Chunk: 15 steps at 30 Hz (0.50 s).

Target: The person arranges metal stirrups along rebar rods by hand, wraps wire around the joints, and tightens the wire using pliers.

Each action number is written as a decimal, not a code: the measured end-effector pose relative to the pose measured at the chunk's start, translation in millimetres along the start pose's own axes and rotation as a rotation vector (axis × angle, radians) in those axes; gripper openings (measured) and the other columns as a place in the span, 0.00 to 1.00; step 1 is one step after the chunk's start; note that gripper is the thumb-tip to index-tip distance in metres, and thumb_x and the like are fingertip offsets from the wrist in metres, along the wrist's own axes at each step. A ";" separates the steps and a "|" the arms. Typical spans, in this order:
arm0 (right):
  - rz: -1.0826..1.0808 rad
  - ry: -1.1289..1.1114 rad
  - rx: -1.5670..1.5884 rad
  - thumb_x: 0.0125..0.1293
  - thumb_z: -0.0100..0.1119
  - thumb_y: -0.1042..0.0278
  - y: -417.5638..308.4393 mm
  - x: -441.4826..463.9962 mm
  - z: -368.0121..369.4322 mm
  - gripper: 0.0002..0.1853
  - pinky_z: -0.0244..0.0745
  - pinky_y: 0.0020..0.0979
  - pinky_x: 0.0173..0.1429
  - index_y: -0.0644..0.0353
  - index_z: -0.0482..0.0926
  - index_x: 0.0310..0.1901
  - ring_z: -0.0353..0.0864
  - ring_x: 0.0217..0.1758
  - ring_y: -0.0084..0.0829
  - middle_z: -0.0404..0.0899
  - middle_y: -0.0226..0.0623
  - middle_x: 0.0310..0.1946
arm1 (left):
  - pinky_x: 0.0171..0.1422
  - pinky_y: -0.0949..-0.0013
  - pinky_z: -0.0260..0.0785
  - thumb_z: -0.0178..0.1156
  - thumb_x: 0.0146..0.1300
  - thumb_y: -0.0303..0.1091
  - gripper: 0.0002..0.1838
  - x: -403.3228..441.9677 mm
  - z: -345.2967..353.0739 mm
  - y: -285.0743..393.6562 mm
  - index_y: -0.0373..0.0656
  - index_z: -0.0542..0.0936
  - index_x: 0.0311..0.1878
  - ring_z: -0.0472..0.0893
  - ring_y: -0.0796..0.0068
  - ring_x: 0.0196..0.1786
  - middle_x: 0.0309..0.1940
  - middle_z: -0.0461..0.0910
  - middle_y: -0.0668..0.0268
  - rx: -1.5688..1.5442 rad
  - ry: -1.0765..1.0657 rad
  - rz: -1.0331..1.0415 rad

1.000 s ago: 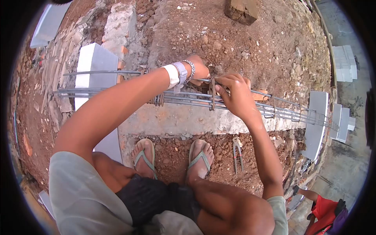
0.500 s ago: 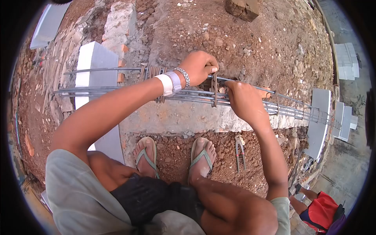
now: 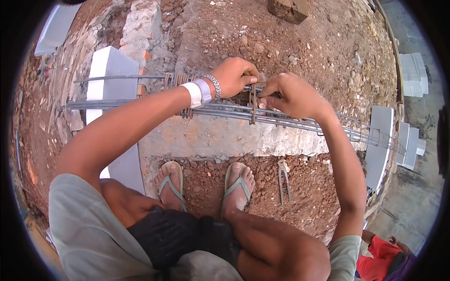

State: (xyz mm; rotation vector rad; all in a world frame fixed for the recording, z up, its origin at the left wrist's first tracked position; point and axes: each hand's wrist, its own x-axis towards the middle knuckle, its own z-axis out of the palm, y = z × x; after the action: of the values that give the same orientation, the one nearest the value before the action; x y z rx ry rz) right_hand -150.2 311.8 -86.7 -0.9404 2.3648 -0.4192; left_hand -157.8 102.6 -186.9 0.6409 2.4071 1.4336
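Ground: reddish soil (image 3: 337,51) strewn with stones and crumbs of masonry, on both sides of a concrete strip (image 3: 201,138) with a rough edge.
Masonry: pale, worn wall stub (image 3: 139,23) at upper left; orange brick piece (image 3: 141,89) below it.
Steel bars: long bundle (image 3: 225,113) running left to right above the strip, under both hands.
Stirrup: one brown metal loop (image 3: 253,105), set across the bars between the hands; further loops (image 3: 180,80) bunched by the left wrist.
Left hand: (image 3: 236,77) thumb and fingertips pinched together at the stirrup's upper end; whether on the loop or something finer, cannot tell.
Right hand: (image 3: 295,96) just right of the stirrup, fingers bent, thumb lower; grip cannot be told.
Blocks: grey-and-white left block (image 3: 123,70) behind the bar ends; similar right block (image 3: 379,126) near their far end.
Pincers: one pair (image 3: 282,165), lying on soil right of the sandalled feet.
Timber: squared wood piece (image 3: 288,10), top edge.
Surroundings: smooth grey floor (image 3: 417,187) along the right; another person in red (image 3: 382,257), lower right.
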 end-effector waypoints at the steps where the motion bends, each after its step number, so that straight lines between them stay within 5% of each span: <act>1: -0.036 0.046 0.010 0.68 0.68 0.68 5.6 5.0 -2.9 0.07 0.79 0.48 0.54 0.60 0.90 0.42 0.86 0.50 0.51 0.88 0.47 0.41 | 0.53 0.57 0.79 0.65 0.71 0.32 0.09 -2.0 1.7 1.8 0.38 0.88 0.48 0.90 0.55 0.47 0.42 0.90 0.51 0.010 0.017 0.003; 6: -0.046 0.146 0.072 0.66 0.73 0.63 37.1 39.5 -6.5 0.11 0.77 0.44 0.54 0.64 0.88 0.41 0.84 0.47 0.47 0.86 0.44 0.38 | 0.53 0.56 0.78 0.67 0.70 0.33 0.10 -11.6 2.1 13.3 0.38 0.88 0.48 0.88 0.50 0.46 0.42 0.89 0.50 0.132 0.098 -0.018; 10: 0.136 0.003 0.115 0.64 0.77 0.60 47.1 56.5 -17.0 0.12 0.79 0.39 0.55 0.60 0.91 0.42 0.88 0.43 0.34 0.91 0.41 0.37 | 0.54 0.55 0.78 0.68 0.68 0.33 0.10 -17.4 4.1 13.8 0.39 0.89 0.47 0.88 0.50 0.47 0.43 0.89 0.52 0.102 0.146 -0.052; 15: 0.145 -0.198 0.064 0.57 0.80 0.62 69.5 92.1 -21.2 0.13 0.79 0.38 0.55 0.57 0.92 0.41 0.88 0.40 0.32 0.92 0.37 0.35 | 0.55 0.55 0.78 0.67 0.67 0.30 0.08 -18.5 1.6 4.7 0.40 0.89 0.47 0.87 0.53 0.51 0.47 0.88 0.56 0.217 0.204 0.231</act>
State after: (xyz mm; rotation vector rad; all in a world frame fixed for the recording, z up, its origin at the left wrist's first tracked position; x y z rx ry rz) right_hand -255.1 297.7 -137.4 -0.7399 2.2079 -0.3273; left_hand -140.0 96.6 -183.5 0.8882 2.7513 1.3926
